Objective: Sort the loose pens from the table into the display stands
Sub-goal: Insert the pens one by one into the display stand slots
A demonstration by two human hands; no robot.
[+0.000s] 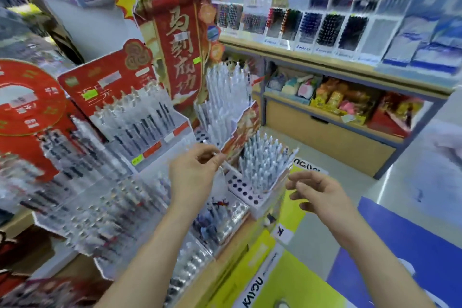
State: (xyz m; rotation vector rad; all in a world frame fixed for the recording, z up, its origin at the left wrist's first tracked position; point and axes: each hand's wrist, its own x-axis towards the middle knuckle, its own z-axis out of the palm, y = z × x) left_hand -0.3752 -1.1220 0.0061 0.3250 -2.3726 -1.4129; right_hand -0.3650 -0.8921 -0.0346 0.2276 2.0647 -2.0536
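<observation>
One clear pen (221, 165) pinched in left hand (193, 177) fingertips, long axis tilted, lower end toward white holed stand (243, 189), right hand (317, 194) fingers loosely spread, empty.

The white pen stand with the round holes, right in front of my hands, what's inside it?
The white pen stand holds clear pens upright in its back rows, while dark front holes sit empty. The pens' lower ends are hidden inside.

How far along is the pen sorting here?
Mostly done, it seems: the white stand by the hands is largely filled with pens, though a block of empty holes remains at its front. The left hand pinches one thin pale pen just above those holes; the right hand is open and empty. No loose pens are visible, but the frame is blurred.
</observation>
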